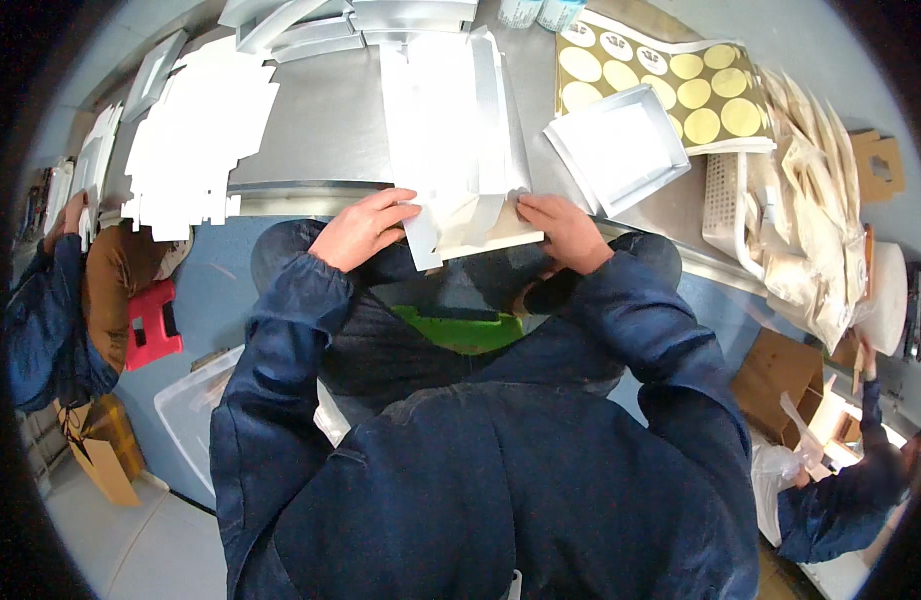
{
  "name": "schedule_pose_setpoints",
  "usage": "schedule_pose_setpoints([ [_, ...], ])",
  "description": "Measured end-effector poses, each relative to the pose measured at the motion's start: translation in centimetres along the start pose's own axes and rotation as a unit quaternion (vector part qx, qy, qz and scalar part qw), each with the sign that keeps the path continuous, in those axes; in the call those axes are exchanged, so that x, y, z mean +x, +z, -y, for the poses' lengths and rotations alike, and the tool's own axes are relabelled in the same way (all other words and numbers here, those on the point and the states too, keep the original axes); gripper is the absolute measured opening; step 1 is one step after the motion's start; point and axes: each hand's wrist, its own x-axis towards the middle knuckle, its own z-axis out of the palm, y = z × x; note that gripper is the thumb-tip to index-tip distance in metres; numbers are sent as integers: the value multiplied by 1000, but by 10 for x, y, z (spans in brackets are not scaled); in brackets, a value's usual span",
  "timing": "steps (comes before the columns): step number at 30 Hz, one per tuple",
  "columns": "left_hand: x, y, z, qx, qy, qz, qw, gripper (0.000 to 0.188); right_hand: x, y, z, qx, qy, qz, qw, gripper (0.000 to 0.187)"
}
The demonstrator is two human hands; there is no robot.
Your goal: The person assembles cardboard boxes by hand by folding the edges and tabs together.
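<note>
In front of me a partly folded white cardboard box lies lengthwise on the metal table, its near end reaching past the front edge. Its long side walls stand partly up and loose flaps show at the near end. With my left hand I pinch the near left flap, fingers over the card and thumb bent toward it. My right hand grips the near right corner, fingertips on the side wall. To the right, a folded open box with pale grey walls sits tilted, partly over a sheet of round gold stickers.
Flat white box blanks are stacked at the left, with grey box parts at the back. A white basket and plastic-wrapped packets stand at the right. Co-workers sit at far left and lower right. A red stool is at the left.
</note>
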Motion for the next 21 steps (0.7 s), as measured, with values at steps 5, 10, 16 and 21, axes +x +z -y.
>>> schedule_pose_setpoints([
  [5, -3, 1, 4, 29, 0, 14, 999, 35, 10, -19, -5, -18, -115, 71, 991, 46],
  [10, -4, 5, 7, 61, 13, -1, 998, 35, -4, -13, -10, 4, 1, 88, 996, 52],
  [16, -2, 5, 5, 69, 15, -4, 997, 33, -12, -12, -7, 49, 94, 3, 994, 64],
  [21, -2, 6, 6, 72, 16, -14, 997, 34, 5, -19, -4, -17, 51, 8, 999, 69],
])
